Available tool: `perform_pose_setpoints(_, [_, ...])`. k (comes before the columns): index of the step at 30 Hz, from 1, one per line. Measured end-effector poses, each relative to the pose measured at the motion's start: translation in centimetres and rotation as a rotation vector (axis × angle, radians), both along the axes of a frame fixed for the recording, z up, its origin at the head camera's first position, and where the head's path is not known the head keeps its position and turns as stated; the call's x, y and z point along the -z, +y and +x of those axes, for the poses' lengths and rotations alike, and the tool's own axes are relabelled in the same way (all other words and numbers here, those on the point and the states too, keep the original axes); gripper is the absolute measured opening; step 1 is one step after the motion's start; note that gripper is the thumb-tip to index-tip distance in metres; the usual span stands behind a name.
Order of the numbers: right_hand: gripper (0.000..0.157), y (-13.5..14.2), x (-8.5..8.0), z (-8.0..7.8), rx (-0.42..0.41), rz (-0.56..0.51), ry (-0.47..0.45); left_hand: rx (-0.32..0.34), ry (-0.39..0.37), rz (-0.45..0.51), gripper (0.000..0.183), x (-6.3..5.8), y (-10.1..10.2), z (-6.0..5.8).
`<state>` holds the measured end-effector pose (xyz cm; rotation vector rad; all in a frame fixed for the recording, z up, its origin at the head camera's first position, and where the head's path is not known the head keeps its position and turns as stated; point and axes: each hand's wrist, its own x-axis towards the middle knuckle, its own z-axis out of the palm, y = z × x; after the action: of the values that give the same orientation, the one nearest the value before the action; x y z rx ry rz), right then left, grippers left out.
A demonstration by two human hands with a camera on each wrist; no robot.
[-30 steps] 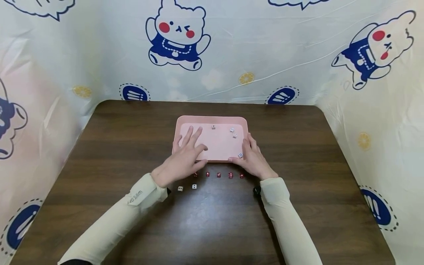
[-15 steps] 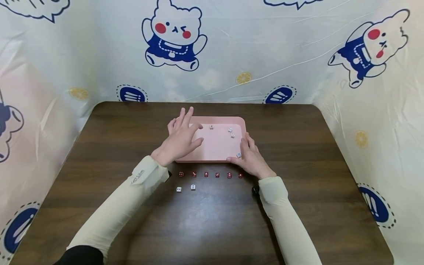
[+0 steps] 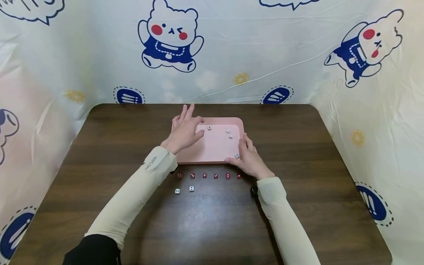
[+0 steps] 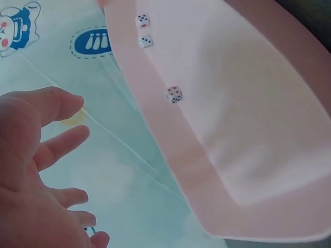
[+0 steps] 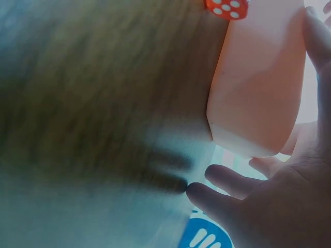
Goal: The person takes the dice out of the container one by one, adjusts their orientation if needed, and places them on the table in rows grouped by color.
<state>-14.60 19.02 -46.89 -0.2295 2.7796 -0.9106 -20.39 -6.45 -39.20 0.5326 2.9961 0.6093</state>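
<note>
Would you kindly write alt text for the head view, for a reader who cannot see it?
A person's left hand hovers over the left side of a pink rectangular tray containing small white dice, while the right hand holds its near right corner. Nearer the viewer, six small red dice form a row on the brown wooden table.

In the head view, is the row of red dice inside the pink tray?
No, the red dice lie on the table, on the near side of the pink tray.
</note>
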Motion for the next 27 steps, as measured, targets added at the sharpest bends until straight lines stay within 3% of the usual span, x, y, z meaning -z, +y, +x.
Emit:
perform_pose_setpoints(10, [0.106,0.3,0.0,0.3,0.015,0.002,-0.007,-0.072,-0.074,-0.044,0.038,1.1,0.9,-1.8])
perform_pose_setpoints(21, [0.106,0.2,-0.1,0.2,-0.006,0.029,-0.007,-0.082,-0.172,0.016,0.042,2.9,1.1,-3.2])
perform_pose_setpoints(27, [0.109,0.2,-0.2,0.0,-0.012,0.023,0.002,-0.075,-0.197,-0.008,0.043,3.8,1.4,-3.7])
